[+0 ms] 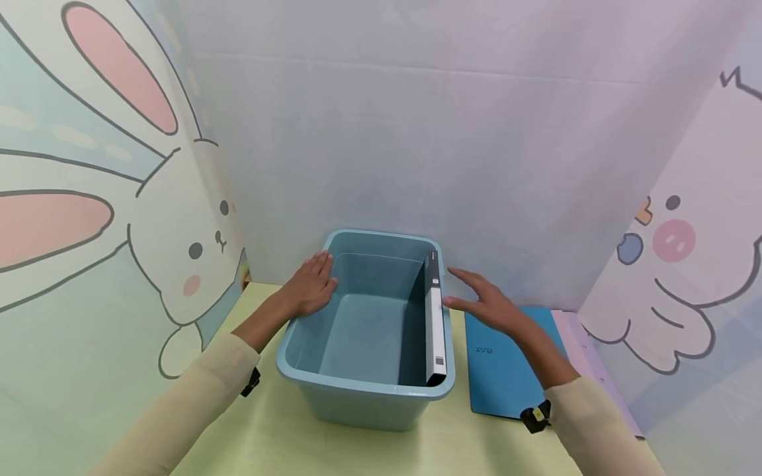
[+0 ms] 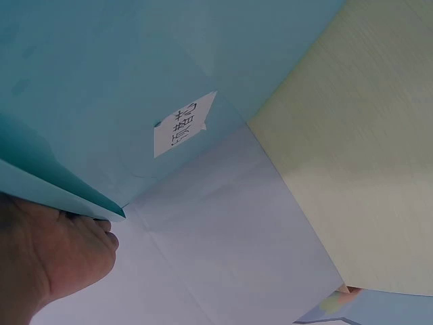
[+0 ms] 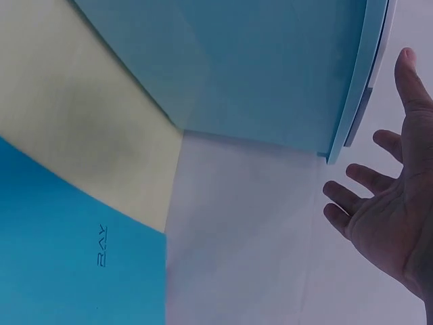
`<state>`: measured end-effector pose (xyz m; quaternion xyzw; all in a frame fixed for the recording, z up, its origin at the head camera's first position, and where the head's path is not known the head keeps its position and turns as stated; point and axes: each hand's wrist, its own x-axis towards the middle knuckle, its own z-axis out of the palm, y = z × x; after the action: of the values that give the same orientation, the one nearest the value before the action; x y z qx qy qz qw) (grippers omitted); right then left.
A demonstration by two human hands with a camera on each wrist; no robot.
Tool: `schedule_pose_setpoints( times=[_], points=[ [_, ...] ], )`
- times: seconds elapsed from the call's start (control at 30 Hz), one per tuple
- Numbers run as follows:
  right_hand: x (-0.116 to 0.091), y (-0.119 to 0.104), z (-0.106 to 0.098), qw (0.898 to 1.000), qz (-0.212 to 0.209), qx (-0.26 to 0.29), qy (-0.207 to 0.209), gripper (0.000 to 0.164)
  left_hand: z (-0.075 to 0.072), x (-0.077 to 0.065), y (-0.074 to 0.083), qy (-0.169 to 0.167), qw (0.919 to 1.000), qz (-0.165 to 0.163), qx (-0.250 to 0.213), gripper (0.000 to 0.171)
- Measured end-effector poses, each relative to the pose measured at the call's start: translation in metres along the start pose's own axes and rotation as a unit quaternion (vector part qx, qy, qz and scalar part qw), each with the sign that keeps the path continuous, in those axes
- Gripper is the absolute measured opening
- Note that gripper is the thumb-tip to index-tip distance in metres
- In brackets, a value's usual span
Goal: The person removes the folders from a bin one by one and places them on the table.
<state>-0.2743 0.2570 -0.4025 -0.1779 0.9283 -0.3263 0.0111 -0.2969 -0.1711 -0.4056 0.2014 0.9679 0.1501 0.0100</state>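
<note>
The left hand (image 1: 311, 286) lies flat, fingers straight, on the bin's (image 1: 363, 390) left rim, likely steadying it. The right hand (image 1: 489, 304), fingers spread and empty, hovers just right of the book (image 1: 436, 324) standing on edge inside the bin's right wall.

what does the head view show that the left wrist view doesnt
Only the head view shows the inside of the blue tub, the flat box standing on edge against its right inner wall, the right hand open beside that rim, the blue book lying on the table, and the cartoon backdrop.

Only the left wrist view shows a white label with printed characters on the tub's outer wall.

Both show the left hand resting on the tub's left rim, the yellow-green table and the pale backdrop.
</note>
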Motion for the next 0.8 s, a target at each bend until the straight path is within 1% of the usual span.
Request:
schedule_pose_setpoints(
  times=[0.13, 0.4, 0.63, 0.8],
  points=[
    [0.004, -0.012, 0.005, 1.000, 0.001, 0.002, 0.000, 0.095, 0.000, -0.001, 0.000, -0.001, 1.0000, 0.000, -0.001, 0.072],
    [0.012, -0.027, 0.015, 1.000, -0.016, -0.018, 0.009, 0.091, -0.001, -0.003, 0.002, 0.005, 0.9999, 0.001, -0.014, 0.071],
    [0.020, -0.044, 0.023, 0.998, -0.016, -0.058, 0.017, 0.092, -0.001, -0.003, 0.002, 0.009, 0.9999, 0.001, -0.014, 0.071],
    [0.026, -0.058, 0.028, 0.994, -0.006, -0.104, 0.013, 0.089, -0.002, -0.002, 0.003, 0.008, 0.9999, 0.001, -0.015, 0.071]
  ],
)
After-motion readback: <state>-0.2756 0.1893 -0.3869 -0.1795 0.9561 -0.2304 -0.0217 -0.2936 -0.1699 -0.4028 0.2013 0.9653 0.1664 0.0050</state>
